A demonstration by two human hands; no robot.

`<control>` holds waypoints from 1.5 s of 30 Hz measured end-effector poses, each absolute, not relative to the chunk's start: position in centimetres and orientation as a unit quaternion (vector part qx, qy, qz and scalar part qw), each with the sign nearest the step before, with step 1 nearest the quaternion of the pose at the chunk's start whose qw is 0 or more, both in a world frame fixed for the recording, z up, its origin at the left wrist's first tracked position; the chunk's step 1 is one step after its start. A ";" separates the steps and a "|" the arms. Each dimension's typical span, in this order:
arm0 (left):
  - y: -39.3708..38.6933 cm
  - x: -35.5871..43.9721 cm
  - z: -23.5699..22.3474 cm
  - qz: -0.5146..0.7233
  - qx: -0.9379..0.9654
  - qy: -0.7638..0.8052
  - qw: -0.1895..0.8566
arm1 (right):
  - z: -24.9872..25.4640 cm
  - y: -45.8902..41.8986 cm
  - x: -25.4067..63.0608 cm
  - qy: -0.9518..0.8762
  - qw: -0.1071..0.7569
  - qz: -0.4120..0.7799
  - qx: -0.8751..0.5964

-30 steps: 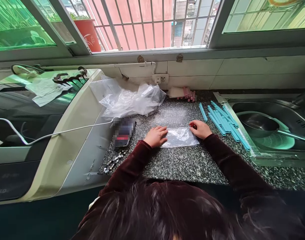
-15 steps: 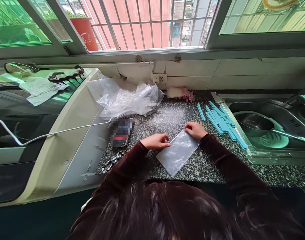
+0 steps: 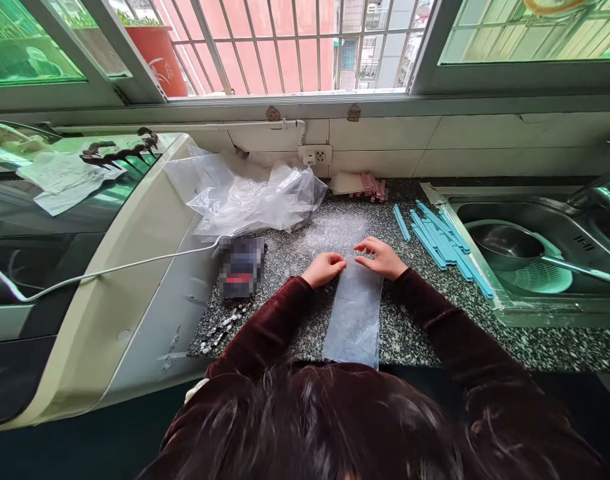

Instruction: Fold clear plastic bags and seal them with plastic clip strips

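Observation:
A clear plastic bag (image 3: 355, 317) lies lengthwise on the speckled counter (image 3: 409, 340), its near end reaching the front edge by my body. My left hand (image 3: 325, 269) pinches the bag's far left corner between thumb and fingertips. Just right of it, at the same far edge, is my right hand (image 3: 379, 258). Its thumb and forefinger are a little apart over the bag, and no grip on the plastic shows. White powder (image 3: 337, 230) is scattered on the counter beyond both hands.
A heap of clear plastic bags (image 3: 265, 197) lies back left, near a phone (image 3: 242, 267) and white cable (image 3: 149, 257). Blue strips (image 3: 442, 243) lie beside the sink (image 3: 525, 310), which holds a pan (image 3: 507, 243). Pink strips (image 3: 372, 185) rest by the wall.
The bag has turned from slanting to nearly straight toward me. My left hand has moved right and taken its corner; my right hand has moved left and its fingers have parted.

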State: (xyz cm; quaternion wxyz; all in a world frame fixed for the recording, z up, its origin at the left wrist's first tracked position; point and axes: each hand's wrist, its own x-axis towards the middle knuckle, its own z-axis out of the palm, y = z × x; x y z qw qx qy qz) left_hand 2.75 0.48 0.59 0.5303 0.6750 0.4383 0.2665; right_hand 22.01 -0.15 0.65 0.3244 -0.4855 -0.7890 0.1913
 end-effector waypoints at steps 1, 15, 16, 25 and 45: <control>0.5 2.4 0.6 0.277 0.668 0.435 0.536 | 0.7 -0.1 22.3 -0.781 0.317 0.206 -0.497; 0.6 1.0 0.3 0.353 0.608 0.429 0.568 | 1.5 -0.9 22.6 -0.720 0.290 0.330 -0.537; 0.6 0.9 0.3 0.353 0.609 0.430 0.565 | 1.5 -1.0 22.4 -0.723 0.290 0.328 -0.535; 0.8 1.1 0.2 0.394 0.600 0.445 0.535 | 1.8 -1.5 21.6 -0.730 0.294 0.313 -0.532; 0.6 1.0 0.7 0.427 0.558 0.429 0.567 | 1.6 -1.3 22.4 -0.649 0.344 0.418 -0.535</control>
